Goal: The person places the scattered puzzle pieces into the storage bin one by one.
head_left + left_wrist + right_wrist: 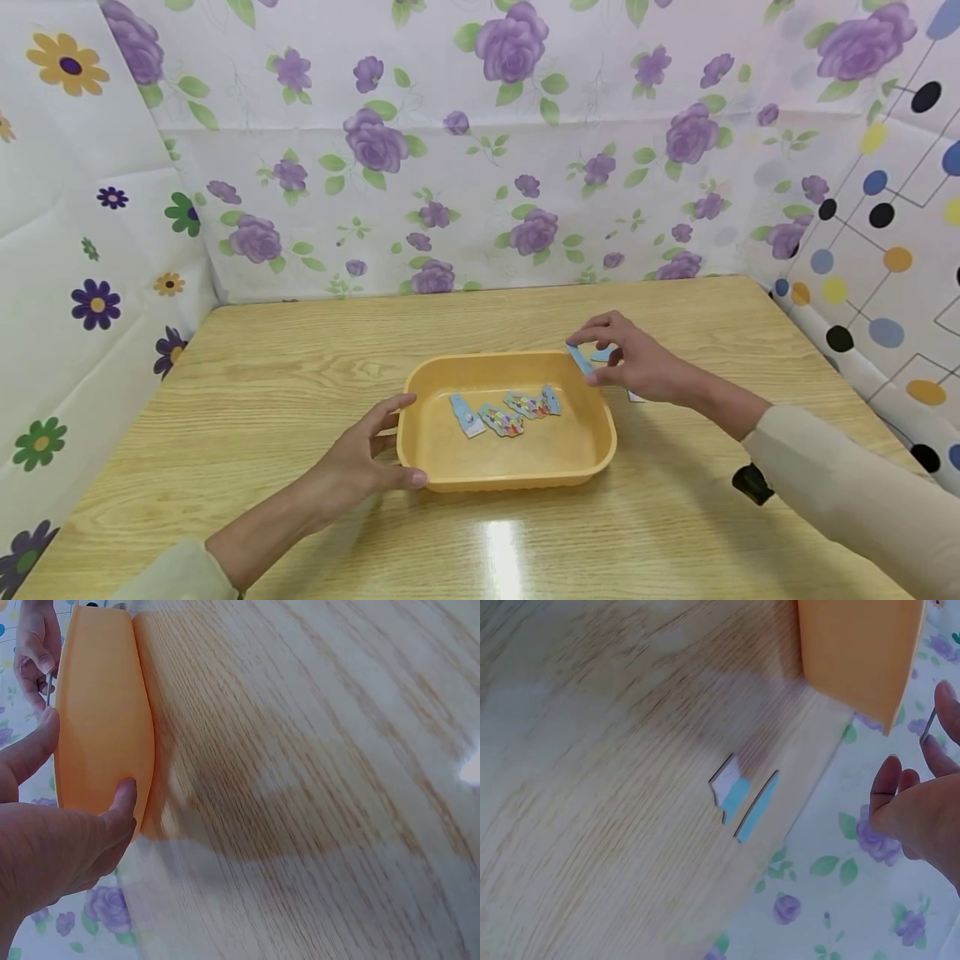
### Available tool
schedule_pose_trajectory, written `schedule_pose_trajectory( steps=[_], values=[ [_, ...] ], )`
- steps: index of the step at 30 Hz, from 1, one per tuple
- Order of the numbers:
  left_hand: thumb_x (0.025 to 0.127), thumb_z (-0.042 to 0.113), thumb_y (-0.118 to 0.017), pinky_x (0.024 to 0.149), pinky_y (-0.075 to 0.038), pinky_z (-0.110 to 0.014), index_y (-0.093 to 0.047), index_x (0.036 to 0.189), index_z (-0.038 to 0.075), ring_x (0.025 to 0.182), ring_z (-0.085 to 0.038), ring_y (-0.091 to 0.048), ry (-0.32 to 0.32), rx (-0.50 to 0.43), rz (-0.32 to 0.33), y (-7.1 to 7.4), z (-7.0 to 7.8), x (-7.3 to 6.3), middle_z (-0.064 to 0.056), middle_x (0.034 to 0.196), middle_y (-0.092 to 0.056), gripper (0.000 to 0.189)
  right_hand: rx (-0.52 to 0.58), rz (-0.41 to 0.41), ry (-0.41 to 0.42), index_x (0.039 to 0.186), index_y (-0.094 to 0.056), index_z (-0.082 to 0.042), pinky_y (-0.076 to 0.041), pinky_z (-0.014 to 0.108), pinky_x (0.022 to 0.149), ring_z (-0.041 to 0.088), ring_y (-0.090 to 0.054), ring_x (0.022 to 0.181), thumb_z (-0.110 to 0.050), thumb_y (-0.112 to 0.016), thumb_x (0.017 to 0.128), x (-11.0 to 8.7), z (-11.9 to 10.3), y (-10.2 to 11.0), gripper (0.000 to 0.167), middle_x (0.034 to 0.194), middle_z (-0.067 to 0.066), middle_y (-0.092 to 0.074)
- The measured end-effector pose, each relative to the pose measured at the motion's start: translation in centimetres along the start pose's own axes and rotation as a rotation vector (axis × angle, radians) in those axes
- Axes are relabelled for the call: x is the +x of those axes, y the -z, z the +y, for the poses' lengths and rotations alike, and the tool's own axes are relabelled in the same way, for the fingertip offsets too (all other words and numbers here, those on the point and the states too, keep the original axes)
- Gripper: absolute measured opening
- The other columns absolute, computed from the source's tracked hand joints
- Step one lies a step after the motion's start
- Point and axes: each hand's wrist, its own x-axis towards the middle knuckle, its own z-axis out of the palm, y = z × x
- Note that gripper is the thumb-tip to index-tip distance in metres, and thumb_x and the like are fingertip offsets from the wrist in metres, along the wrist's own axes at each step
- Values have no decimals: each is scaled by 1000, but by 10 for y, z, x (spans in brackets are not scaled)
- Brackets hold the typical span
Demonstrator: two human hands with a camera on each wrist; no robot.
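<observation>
An orange plastic tub [517, 482] stands on the table with several flat puzzle pieces lying in it, among them a blue-and-white piece [467, 417] and a multicoloured piece [501, 422]. My left hand [352, 467] grips the tub's left end, thumb at the front corner and a fingertip on the left rim. Over the back right corner, my right hand [637, 360] pinches a light-blue puzzle piece [579, 358] between thumb and fingers. On the table beneath that hand lie two more pieces, a blue strip [757, 806] and a blue-and-white one [732, 787].
The wood-grain table [300, 375] meets a flowered cloth [450, 208] along its back edge. Patterned cloths also hang at the left and right. A small black object [752, 483] shows beside the right sleeve.
</observation>
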Motion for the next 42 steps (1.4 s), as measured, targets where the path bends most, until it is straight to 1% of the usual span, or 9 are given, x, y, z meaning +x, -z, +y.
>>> schedule_pose_trajectory(
  steps=[5, 8, 17, 24, 28, 32, 34, 38, 42],
  values=[
    [72, 15, -86, 93, -52, -43, -25, 151, 20, 134, -42, -36, 6, -5, 3, 0, 1, 0, -19, 150, -28, 100, -27, -26, 22, 129, -58, -9, -43, 42, 85, 35, -37, 116, -7, -71, 87, 5, -7, -6, 44, 136, 14, -35],
    [72, 14, -86, 92, -53, -42, -25, 151, 19, 134, -42, -35, 10, -14, 1, -1, 2, 0, -19, 150, -28, 100, -40, -46, 30, 129, -58, -9, -43, 42, 85, 32, -36, 117, -7, -73, 85, 9, -11, -10, 46, 136, 13, -37],
    [72, 13, -85, 93, -52, -43, -24, 151, 19, 134, -42, -36, 5, -21, -4, -1, 1, 0, -19, 150, -28, 100, -35, -100, 50, 128, -59, -9, -43, 38, 82, 32, -33, 117, -5, -73, 84, 14, -23, -22, 47, 135, 13, -37],
    [72, 12, -85, 92, -53, -42, -24, 151, 19, 134, -43, -35, 7, -25, -1, -1, 1, 0, -20, 150, -28, 101, -48, -133, 67, 130, -59, -9, -43, 40, 83, 29, -31, 118, -6, -74, 83, 17, -27, -27, 49, 136, 11, -38],
    [72, 12, -85, 92, -52, -43, -24, 151, 19, 134, -44, -34, 10, -20, 2, -1, 2, 0, -20, 150, -28, 100, -47, -183, 81, 129, -60, -15, -43, 41, 84, 29, -29, 119, -12, -75, 84, 21, -34, -33, 48, 137, 9, -37],
    [71, 12, -86, 92, -52, -43, -25, 151, 19, 135, -44, -34, 14, -15, 9, -1, 3, 0, -20, 149, -29, 100, -49, -252, 108, 128, -59, -17, -42, 44, 86, 29, -27, 120, -9, -74, 85, 23, -45, -40, 46, 137, 8, -36],
    [71, 12, -86, 92, -52, -43, -25, 151, 19, 135, -44, -34, 14, -15, 9, -1, 3, 0, -20, 149, -29, 101, -72, -280, 133, 127, -60, -17, -43, 46, 85, 28, -29, 119, -6, -73, 85, 24, -50, -46, 46, 136, 7, -37],
    [71, 13, -86, 92, -52, -43, -25, 151, 19, 135, -44, -34, 14, -16, 7, -2, 3, -1, -20, 149, -29, 100, -159, -331, 188, 124, -61, -17, -45, 42, 85, 26, -32, 118, -5, -74, 83, 25, -58, -59, 45, 132, 5, -40],
    [72, 13, -85, 92, -52, -43, -25, 151, 19, 135, -45, -34, 17, -9, 6, -2, 4, -1, -20, 149, -28, 99, -197, -392, 181, 125, -60, -18, -42, 41, 94, 25, -29, 124, -6, -74, 84, 24, -67, -73, 45, 133, 4, -37]
  ],
)
